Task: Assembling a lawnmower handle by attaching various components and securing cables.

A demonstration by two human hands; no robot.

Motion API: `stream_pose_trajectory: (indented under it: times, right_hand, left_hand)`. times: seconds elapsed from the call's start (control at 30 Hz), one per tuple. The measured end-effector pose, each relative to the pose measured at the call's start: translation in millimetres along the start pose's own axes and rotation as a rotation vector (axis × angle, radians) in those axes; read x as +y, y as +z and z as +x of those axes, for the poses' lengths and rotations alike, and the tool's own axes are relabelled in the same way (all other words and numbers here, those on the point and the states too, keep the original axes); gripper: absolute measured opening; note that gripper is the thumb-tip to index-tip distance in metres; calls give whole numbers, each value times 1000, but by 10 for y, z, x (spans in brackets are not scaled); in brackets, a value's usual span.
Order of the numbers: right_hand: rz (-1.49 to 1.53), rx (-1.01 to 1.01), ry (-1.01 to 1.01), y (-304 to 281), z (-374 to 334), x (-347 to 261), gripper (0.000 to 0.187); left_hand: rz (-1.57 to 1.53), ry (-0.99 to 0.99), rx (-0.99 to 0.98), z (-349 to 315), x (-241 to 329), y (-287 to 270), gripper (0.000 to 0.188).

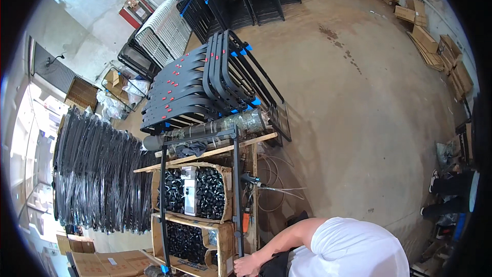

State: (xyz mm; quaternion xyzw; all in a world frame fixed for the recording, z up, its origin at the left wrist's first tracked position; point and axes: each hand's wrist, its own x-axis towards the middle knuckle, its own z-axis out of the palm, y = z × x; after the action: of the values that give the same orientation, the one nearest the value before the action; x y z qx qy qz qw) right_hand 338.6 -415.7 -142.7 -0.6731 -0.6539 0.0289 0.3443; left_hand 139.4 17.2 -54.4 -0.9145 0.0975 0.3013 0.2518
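Observation:
At the lower edge, my right hand (248,265) is closed round the near end of a long bar of a black metal frame (237,184). My bare forearm reaches to it from a white sleeve. The frame's two long bars run away from me over the bench, joined by a crossbar at the far end. Beneath them sits an open carton (225,166) of small black parts, with a pale grey box-shaped device (190,195) on top. A wooden crate (224,243) nearer to me holds more black parts. My left hand is out of view.
Beyond the bench stand stacked black curved frames (179,90) with red and blue pieces. Black strips in plastic film (102,174) are piled at left. An orange-handled tool (246,221) and a hose (279,174) hang beside the bench. Another person's legs (451,190) show at right, with flattened cartons (425,38) beyond.

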Motion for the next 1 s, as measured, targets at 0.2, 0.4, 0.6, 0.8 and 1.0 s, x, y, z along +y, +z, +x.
stream_pose_trajectory:
  times: [0.2,0.4,0.6,0.8,1.0]
  right_hand:
    - [46,-17,10,-137,-6,-102,41]
    - [19,17,10,-210,-89,-88,44]
    - [76,4,32,-335,-105,-138,44]
    - [64,23,33,-260,-199,-106,40]
    - [464,363,-98,-534,-88,-283,21]
  left_hand:
    - [-205,-18,53,-156,100,-66,32]
    - [-427,-64,65,-423,429,424,33]
    - [483,-1105,513,-357,1086,841,34]
    - [198,-984,587,-41,1014,678,39]
    - [-714,-1217,490,-502,919,700,54]
